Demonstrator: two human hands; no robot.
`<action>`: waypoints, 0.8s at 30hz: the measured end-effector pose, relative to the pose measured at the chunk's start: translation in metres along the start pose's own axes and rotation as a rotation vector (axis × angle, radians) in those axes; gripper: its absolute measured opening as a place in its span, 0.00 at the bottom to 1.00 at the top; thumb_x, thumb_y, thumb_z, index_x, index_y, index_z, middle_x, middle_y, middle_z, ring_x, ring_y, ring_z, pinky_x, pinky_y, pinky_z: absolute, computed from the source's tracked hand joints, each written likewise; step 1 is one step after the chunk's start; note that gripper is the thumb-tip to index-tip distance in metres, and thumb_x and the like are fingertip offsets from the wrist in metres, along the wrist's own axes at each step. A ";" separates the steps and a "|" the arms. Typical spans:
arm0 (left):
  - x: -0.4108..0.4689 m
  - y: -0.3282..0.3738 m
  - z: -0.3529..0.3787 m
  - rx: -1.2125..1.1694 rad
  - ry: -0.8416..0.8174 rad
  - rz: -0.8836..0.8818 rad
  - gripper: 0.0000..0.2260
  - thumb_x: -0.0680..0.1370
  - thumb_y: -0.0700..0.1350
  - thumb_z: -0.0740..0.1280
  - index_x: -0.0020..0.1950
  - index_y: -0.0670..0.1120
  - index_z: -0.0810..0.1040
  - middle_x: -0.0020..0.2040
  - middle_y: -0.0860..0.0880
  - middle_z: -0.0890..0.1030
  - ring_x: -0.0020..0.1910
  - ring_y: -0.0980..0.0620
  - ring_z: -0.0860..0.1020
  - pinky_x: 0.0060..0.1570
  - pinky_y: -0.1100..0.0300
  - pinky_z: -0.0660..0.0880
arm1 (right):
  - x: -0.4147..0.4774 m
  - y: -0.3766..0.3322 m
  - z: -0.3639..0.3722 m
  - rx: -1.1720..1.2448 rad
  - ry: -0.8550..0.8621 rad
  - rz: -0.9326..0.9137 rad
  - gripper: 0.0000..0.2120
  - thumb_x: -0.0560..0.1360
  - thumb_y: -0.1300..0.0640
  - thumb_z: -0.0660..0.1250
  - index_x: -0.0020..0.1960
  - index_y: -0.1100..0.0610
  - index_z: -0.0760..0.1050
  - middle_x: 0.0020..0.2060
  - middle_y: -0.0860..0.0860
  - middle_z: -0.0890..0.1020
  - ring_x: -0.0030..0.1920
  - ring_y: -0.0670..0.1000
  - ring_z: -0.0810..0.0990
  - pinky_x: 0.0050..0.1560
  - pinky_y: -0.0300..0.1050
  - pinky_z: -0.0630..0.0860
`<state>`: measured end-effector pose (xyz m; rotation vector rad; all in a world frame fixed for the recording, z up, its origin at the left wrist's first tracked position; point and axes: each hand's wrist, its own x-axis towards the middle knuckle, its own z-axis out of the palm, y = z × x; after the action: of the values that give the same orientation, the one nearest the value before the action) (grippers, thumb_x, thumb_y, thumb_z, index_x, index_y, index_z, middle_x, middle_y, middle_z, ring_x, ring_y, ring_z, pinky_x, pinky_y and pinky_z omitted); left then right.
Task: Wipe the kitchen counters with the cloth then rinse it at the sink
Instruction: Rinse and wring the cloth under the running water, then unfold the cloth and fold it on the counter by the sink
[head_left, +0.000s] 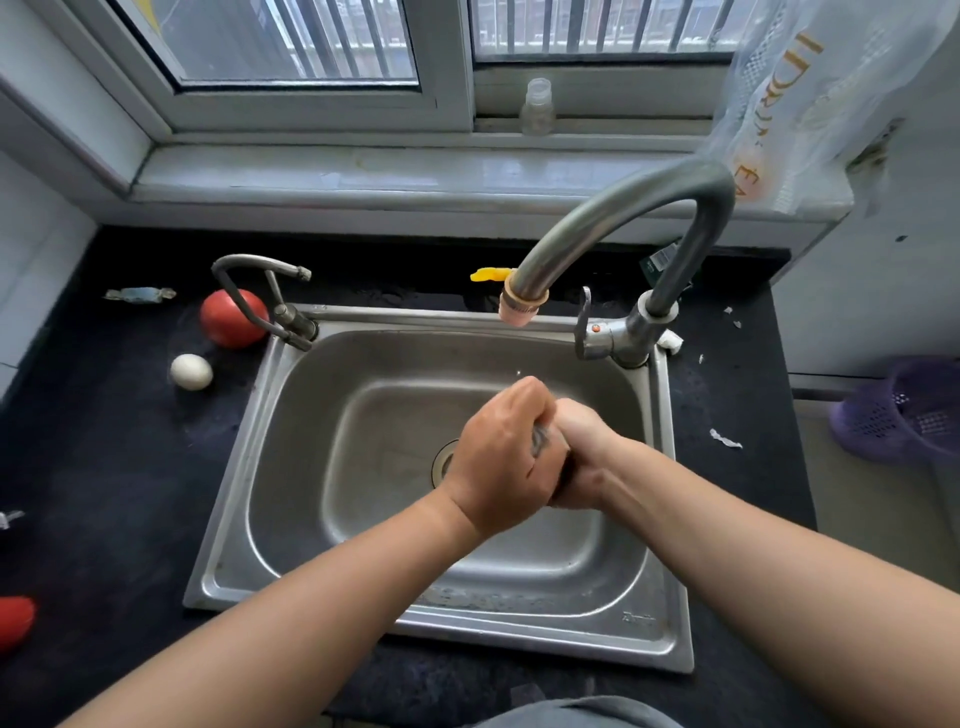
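The cloth (540, 440) sits balled between my left grip (498, 457) and right grip (584, 452), both clenched round it above the sink (311, 441). Only a grey sliver shows, so it is probably soft, wet and light, best squeezed whole. The dark bench (114, 467) carries a tomato (231, 319) and an egg (191, 371).

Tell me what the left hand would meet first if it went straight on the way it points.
The left hand grips the cloth against the right hand, so those come first. Beyond them, probably the base of the tap; depth is unclear.
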<state>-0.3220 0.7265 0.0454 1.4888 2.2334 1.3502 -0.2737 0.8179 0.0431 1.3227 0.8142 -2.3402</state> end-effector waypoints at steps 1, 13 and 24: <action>-0.002 -0.005 -0.003 -0.010 0.004 -0.076 0.06 0.71 0.46 0.60 0.39 0.46 0.64 0.33 0.55 0.64 0.33 0.55 0.61 0.34 0.60 0.62 | -0.001 -0.002 -0.002 -0.030 -0.030 -0.029 0.16 0.76 0.53 0.57 0.31 0.54 0.72 0.29 0.52 0.78 0.30 0.50 0.80 0.34 0.42 0.75; -0.011 -0.017 -0.028 -0.114 -0.332 -0.577 0.09 0.72 0.54 0.71 0.45 0.50 0.80 0.39 0.49 0.81 0.38 0.53 0.77 0.44 0.54 0.76 | -0.045 0.003 -0.060 -0.398 -0.121 -0.577 0.17 0.71 0.72 0.66 0.53 0.54 0.77 0.46 0.51 0.84 0.46 0.47 0.82 0.43 0.43 0.80; -0.023 0.026 -0.018 -0.106 0.036 -0.490 0.08 0.78 0.40 0.64 0.40 0.45 0.68 0.31 0.53 0.72 0.29 0.58 0.68 0.31 0.68 0.66 | -0.054 0.025 -0.067 -0.438 0.218 -0.608 0.09 0.74 0.61 0.67 0.54 0.53 0.77 0.45 0.52 0.82 0.42 0.50 0.81 0.37 0.44 0.80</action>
<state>-0.3034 0.7004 0.0671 0.8088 2.2951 1.3095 -0.1876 0.8404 0.0546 1.2633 1.8951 -2.2250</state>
